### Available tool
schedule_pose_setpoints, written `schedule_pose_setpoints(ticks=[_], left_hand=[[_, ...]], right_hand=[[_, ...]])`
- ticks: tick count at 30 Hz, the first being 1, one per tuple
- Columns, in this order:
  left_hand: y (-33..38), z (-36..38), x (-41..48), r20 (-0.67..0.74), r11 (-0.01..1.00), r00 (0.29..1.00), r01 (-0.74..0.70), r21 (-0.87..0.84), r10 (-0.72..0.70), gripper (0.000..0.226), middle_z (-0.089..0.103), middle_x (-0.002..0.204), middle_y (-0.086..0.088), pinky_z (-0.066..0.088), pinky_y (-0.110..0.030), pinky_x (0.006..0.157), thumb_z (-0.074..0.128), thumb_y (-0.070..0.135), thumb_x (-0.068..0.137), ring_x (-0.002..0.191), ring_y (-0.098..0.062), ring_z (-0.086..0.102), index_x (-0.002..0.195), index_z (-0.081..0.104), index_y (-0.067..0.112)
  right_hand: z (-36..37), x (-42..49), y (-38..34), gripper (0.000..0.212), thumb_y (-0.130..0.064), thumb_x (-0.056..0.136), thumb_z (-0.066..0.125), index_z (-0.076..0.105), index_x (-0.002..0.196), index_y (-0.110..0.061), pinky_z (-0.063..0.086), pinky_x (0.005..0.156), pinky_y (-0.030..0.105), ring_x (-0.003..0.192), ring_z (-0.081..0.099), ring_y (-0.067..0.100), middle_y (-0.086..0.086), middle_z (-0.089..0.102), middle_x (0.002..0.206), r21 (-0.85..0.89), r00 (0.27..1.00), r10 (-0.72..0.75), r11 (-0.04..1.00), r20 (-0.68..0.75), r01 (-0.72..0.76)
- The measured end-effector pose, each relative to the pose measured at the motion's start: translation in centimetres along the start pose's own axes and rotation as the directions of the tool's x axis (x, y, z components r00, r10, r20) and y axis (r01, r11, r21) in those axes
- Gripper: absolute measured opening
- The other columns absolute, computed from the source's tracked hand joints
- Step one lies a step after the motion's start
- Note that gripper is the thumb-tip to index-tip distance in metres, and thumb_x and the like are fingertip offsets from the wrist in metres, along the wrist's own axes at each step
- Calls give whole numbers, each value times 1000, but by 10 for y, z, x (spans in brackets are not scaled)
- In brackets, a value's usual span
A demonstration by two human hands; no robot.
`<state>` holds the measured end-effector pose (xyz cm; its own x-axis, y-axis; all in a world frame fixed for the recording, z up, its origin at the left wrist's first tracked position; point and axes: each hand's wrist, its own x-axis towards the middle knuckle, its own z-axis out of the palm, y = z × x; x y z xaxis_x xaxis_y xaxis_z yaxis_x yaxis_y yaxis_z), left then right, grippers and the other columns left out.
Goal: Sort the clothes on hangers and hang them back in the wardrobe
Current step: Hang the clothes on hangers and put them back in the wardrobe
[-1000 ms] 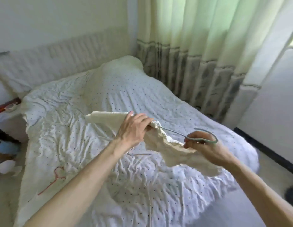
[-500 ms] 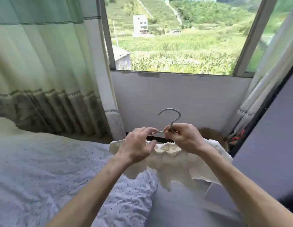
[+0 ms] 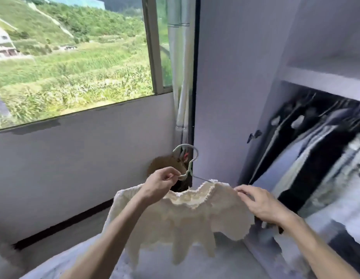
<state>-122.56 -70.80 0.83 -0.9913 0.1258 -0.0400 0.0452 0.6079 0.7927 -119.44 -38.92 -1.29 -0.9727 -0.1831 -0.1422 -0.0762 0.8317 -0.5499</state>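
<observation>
A cream knitted top [image 3: 187, 220] with a frilled neckline hangs on a pale green wire hanger [image 3: 187, 160], held in the air in front of me. My left hand [image 3: 161, 183] pinches the hanger just below its hook. My right hand [image 3: 259, 204] rests on the top's right shoulder, fingers bent over the fabric. The open wardrobe [image 3: 320, 154] stands to the right, with several dark and white garments hanging blurred inside under a shelf.
A large window [image 3: 74, 57] fills the left, with a grey wall below it. A curtain [image 3: 181, 77] hangs in the corner next to the wardrobe's side panel [image 3: 225, 97]. A brown round object [image 3: 161, 165] sits behind the hanger. Dotted bedding [image 3: 54, 266] lies at the bottom left.
My view has swung right from the bed past the window to the wardrobe. My left hand has moved to the hanger's neck, my right from the hook to the top's shoulder.
</observation>
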Motion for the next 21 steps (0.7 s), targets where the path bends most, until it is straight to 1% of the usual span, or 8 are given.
schedule_pose_setpoints(ticks=[2, 5, 7, 10, 14, 17, 19, 21], left_hand=[[19, 16, 22, 88, 998, 994, -61, 32, 58, 26, 68, 72, 22, 44, -23, 66, 57, 22, 96, 65, 0, 56, 83, 70, 41], [57, 56, 46, 197, 976, 963, -203, 74, 185, 29, 71, 84, 26, 53, -30, 85, 54, 29, 90, 87, -2, 68, 80, 62, 55], [87, 92, 52, 317, 938, 903, -334, 96, 289, 24, 70, 89, 23, 54, -30, 87, 55, 25, 96, 91, -3, 68, 90, 65, 47], [125, 149, 50, 425, 885, 820, -458, 87, 383, 13, 67, 98, 17, 51, -31, 87, 53, 28, 99, 94, -11, 64, 99, 67, 29], [173, 216, 35, 470, 859, 746, -508, -58, 473, 14, 68, 97, 7, 51, -33, 83, 53, 25, 101, 91, -15, 63, 97, 64, 18], [210, 255, 21, 505, 820, 674, -557, -131, 539, 17, 69, 97, 2, 48, -23, 75, 51, 25, 103, 88, -13, 63, 99, 63, 12], [231, 280, 13, 525, 802, 638, -574, -162, 563, 16, 69, 98, 7, 48, -19, 69, 51, 27, 103, 85, -12, 65, 101, 62, 15], [246, 304, 5, 546, 796, 614, -576, -183, 570, 13, 66, 100, 14, 47, -11, 66, 52, 27, 103, 88, -8, 64, 104, 62, 19]], right_hand=[[-7, -21, 17, 21, -31, 101, 48, 60, 92, -46, 48, 84, 25, 94, 62, 1, -20, 68, 97, -21, 995, 59, 998, -79, -61], [-15, -56, 39, 21, -27, 102, 47, 57, 88, -39, 44, 72, 17, 84, 59, -2, -19, 65, 88, 12, 976, 164, 986, -146, -164], [-18, -84, 57, 15, -26, 102, 48, 60, 94, -27, 44, 72, 21, 82, 58, 4, -14, 64, 88, 27, 942, 242, 970, -231, -242], [-20, -137, 89, 10, -29, 99, 52, 56, 91, -30, 45, 71, 33, 75, 56, 5, -15, 61, 79, 49, 864, 354, 931, -358, -361], [-27, -211, 113, 6, -36, 97, 56, 61, 93, -35, 45, 67, 26, 75, 56, -3, -21, 62, 75, 72, 760, 431, 887, -486, -456], [-32, -254, 113, 13, -38, 99, 51, 60, 89, -37, 37, 64, 16, 78, 50, 1, -16, 56, 67, 105, 747, 503, 852, -434, -513], [-35, -272, 112, 17, -36, 98, 51, 54, 83, -29, 36, 62, 22, 63, 44, 7, -13, 51, 62, 177, 771, 540, 841, -339, -511], [-35, -285, 111, 16, -38, 94, 54, 56, 88, -23, 39, 63, 29, 60, 42, 6, -10, 52, 68, 331, 797, 548, 823, -253, -461]])
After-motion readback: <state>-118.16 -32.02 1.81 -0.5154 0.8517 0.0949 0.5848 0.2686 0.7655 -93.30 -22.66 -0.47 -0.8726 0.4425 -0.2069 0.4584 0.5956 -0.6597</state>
